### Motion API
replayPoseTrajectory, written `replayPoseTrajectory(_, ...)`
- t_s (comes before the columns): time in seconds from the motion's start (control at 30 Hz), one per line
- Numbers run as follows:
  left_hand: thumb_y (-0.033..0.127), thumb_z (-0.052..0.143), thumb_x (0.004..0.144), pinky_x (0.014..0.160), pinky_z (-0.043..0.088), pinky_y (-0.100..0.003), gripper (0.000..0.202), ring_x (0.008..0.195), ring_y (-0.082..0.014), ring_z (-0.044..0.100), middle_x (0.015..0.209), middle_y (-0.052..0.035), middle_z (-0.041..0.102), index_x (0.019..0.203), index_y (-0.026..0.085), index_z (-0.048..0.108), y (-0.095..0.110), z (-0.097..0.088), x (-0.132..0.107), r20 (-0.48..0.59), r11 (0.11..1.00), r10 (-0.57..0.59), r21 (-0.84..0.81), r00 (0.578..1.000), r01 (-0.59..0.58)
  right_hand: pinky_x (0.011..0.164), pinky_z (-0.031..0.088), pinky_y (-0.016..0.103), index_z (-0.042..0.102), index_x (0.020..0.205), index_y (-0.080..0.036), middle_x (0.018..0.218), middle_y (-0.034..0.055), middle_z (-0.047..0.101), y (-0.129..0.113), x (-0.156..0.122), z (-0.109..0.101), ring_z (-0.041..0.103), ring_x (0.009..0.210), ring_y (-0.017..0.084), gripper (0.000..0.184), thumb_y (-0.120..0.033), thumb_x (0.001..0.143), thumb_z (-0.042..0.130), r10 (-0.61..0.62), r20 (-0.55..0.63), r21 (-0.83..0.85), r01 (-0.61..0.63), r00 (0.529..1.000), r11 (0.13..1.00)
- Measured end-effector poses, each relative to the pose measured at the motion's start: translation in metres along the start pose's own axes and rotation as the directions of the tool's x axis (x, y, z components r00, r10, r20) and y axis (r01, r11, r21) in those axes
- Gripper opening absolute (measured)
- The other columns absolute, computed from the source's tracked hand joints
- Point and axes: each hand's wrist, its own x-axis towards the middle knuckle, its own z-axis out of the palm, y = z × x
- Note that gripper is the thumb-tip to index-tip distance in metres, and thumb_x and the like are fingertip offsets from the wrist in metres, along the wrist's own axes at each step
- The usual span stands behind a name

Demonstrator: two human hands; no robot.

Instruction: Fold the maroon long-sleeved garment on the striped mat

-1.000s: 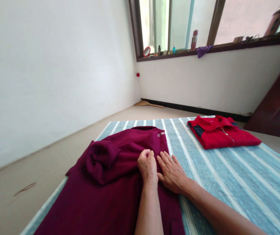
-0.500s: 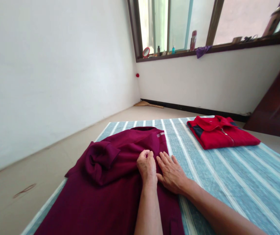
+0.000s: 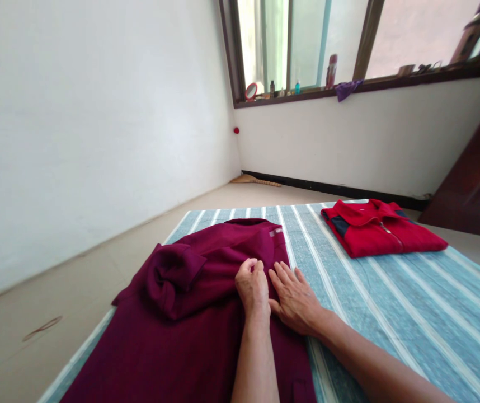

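Two bare hands on a maroon garment (image 3: 151,352), which lay spread over a blue-and-white striped cover (image 3: 374,313), its near end cut off by the lower border. The left hand (image 3: 253,284) rested on the cloth toward the garment's right side, its fingers curled in toward the palm; whether they pinched any fabric could not be told. The right hand (image 3: 293,295) lay just beside it, palm down, fingers extended and slightly spread, along the garment's right edge — its thumb reached toward the other hand, though contact there could not be confirmed. On the left, a bunched fold of cloth (image 3: 181,268), apparently a sleeve, sat on top of the garment around a dark hollow. A pale label (image 3: 276,231) showed near the far right corner. Over the preceding second almost nothing had changed: both hands kept their places, the bunch kept its shape, and only the view shifted slightly. This suggested a pause in the handling — the cloth steadied rather than moved, its arrangement no further along. A folded red jacket (image 3: 374,229) lay well apart to the right, touched by neither hand.
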Motion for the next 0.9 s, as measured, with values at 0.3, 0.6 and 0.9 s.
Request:
replayPoseTrajectory(0.3, 0.023, 0.058, 0.068, 0.087, 0.047, -0.038, 0.014, 0.089, -0.0242, 0.064, 0.086, -0.0083, 0.071, 0.078, 0.017, 0.066, 0.0017, -0.0005, -0.0006, 0.005, 1.000, 0.018, 0.020, 1.000, -0.018, 0.112, 0.014, 0.051, 0.031, 0.145, -0.008, 0.152, 0.0171, 0.021, -0.0004, -0.0008, -0.0009, 0.015, 0.141, 0.031, 0.066, -0.048, 0.093, 0.037, 0.001, -0.014, 0.018, -0.001, 1.000, 1.000)
replayPoseTrajectory(0.6, 0.022, 0.058, 0.068, 0.085, 0.048, -0.037, 0.010, 0.087, -0.0235, 0.064, 0.082, -0.0069, 0.070, 0.073, 0.018, 0.065, 0.0067, -0.0005, -0.0029, -0.001, 1.000, 0.012, 0.022, 1.000, -0.012, 0.112, 0.014, 0.051, 0.032, 0.145, -0.009, 0.152, 0.0159, 0.023, -0.0017, -0.0005, -0.0018, 0.016, 0.141, 0.030, 0.064, -0.045, 0.092, 0.039, 0.012, -0.025, 0.020, -0.012, 1.000, 1.000)
replayPoseTrajectory(0.9, 0.022, 0.059, 0.067, 0.082, 0.049, -0.035, 0.012, 0.082, -0.0224, 0.065, 0.082, -0.0072, 0.071, 0.075, 0.017, 0.066, 0.0053, 0.0004, -0.0023, -0.013, 1.000, 0.010, 0.004, 1.000, -0.010, 0.113, 0.015, 0.050, 0.037, 0.142, -0.009, 0.150, 0.0166, 0.030, -0.0031, 0.0003, -0.0018, 0.021, 0.139, 0.030, 0.058, -0.040, 0.094, 0.038, -0.007, -0.120, 0.001, 0.007, 0.993, 1.000)
